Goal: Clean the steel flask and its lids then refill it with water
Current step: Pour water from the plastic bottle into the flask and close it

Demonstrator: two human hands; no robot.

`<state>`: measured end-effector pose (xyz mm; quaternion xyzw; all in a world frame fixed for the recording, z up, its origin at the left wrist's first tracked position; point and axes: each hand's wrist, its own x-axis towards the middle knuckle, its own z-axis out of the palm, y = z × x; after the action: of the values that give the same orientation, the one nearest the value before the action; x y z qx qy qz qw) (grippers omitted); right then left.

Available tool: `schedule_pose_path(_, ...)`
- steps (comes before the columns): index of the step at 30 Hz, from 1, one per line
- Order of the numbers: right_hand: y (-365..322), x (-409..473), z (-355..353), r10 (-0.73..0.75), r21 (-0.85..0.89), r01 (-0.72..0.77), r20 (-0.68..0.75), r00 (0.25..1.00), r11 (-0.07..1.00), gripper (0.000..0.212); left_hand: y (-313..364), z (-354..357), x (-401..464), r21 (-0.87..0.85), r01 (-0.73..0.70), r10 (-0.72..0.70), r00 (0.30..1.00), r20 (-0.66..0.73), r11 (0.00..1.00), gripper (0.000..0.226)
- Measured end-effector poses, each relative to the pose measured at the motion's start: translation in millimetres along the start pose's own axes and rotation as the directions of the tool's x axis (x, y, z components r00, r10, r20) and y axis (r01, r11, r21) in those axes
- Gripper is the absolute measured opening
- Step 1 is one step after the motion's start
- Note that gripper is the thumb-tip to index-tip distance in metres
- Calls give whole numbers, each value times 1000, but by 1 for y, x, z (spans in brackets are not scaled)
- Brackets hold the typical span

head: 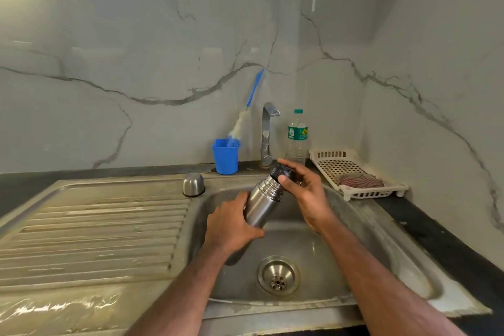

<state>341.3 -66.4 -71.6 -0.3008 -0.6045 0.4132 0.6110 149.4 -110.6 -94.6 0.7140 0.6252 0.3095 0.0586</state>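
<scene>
I hold the steel flask [264,200] tilted over the sink basin [341,248], its top pointing up and to the right. My left hand [231,222] grips its lower body. My right hand [302,188] curls round the black inner lid [281,170] at the flask's mouth, thumb on its near side. The steel outer cap [193,184] stands upside down on the draining board, just left of the basin.
A blue cup [225,157] with a blue-handled bottle brush [246,110] stands behind the sink beside the tap [267,133]. A plastic water bottle [297,135] is right of the tap. A cream drying rack [381,192] holding a striped cloth [360,180] sits on the right counter. The ribbed draining board [90,229] lies left.
</scene>
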Motion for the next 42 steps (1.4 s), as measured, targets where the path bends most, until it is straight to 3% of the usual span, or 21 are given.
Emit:
schedule_pose_path(5,1,-5,2,26,-89,-19,80,996,996,43,-3,0,-4,2,-9,9,1000,15,1000,84)
schedule_pose_path(14,-1,-9,0,65,28,-69,128,990,997,60,-4,-1,-5,-60,4,-2,999,34,998,82)
schedule_pose_path(26,-5,-7,6,128,-42,-126,42,991,991,44,-9,0,-1,20,-14,14,1000,27,1000,89)
schedule_pose_path(32,-5,-6,-3,206,88,-224,175,963,971,51,-10,-1,-1,-28,-4,5,999,40,1000,89)
schedule_pose_path(34,-7,-6,0,209,49,-218,149,967,975,50,-10,-1,-2,-27,-8,9,999,42,1000,88)
schedule_pose_path(38,-11,-11,17,185,-201,-194,-63,981,960,54,-8,0,-2,40,-41,39,998,42,998,86)
schedule_pose_path(40,-10,-13,22,228,-207,-231,-35,973,951,63,-7,1,-1,53,-50,48,998,42,997,87)
schedule_pose_path(42,-9,-13,22,301,-120,-290,81,950,949,73,-7,2,-1,33,-46,45,998,38,998,87)
